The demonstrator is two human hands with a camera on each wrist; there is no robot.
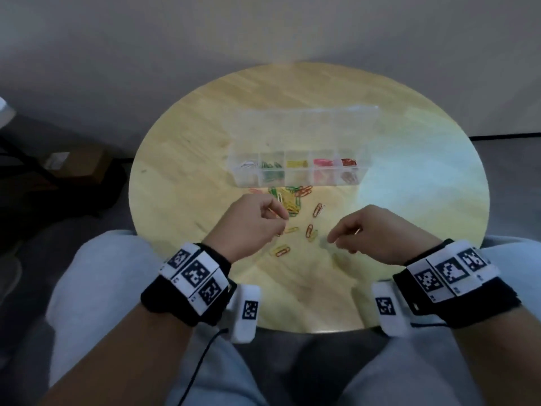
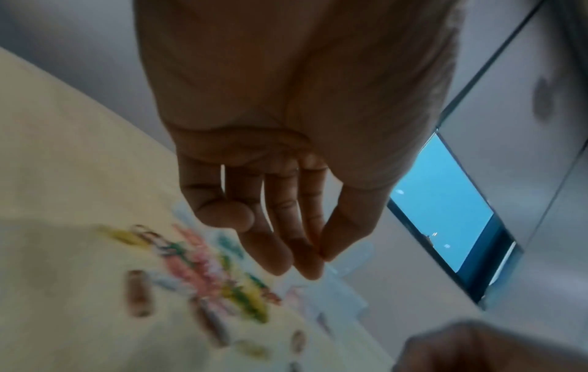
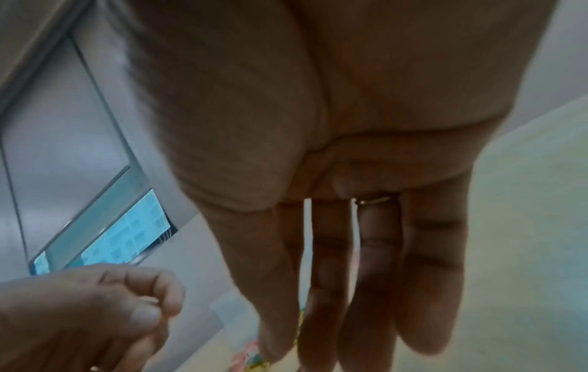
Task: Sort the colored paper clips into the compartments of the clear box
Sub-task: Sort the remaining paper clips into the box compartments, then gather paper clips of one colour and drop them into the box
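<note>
Round wooden table: pale grain, it bears everything listed below. Bare surface lies to the right of the work area.

Clear box: sits mid-table, lid standing open behind it, a single row of five compartments facing the person. Contents from the person's left: whitish clips, green, yellow, pink, dark red. Every compartment already holds some, so sorting is judged to be well under way.

Pile of unsorted paper clips: lies just in front of the box's near wall, mostly yellow, green and orange, tangled together. Pick from the pile's edge, not its middle, since interlocked clips are likely to drag neighbours along.

Left hand: hovers above the near side of the pile, fingers curled, thumb and forefinger tips together. A thin clip seems to be pinched there, but its colour is too blurred to name, and the left wrist view shows only closed fingertips. Advice: confirm the colour before carrying, then release low inside the matching compartment so the clip cannot bounce over a divider.

Right hand: hangs near the table's near edge, fingers loosely curled toward the strays; whether it holds anything cannot be told from any view.

Stray clips: orange and yellow singles scattered between the two hands, well apart from each other, and the easiest pickings. A pair lies nearest the person.
</note>
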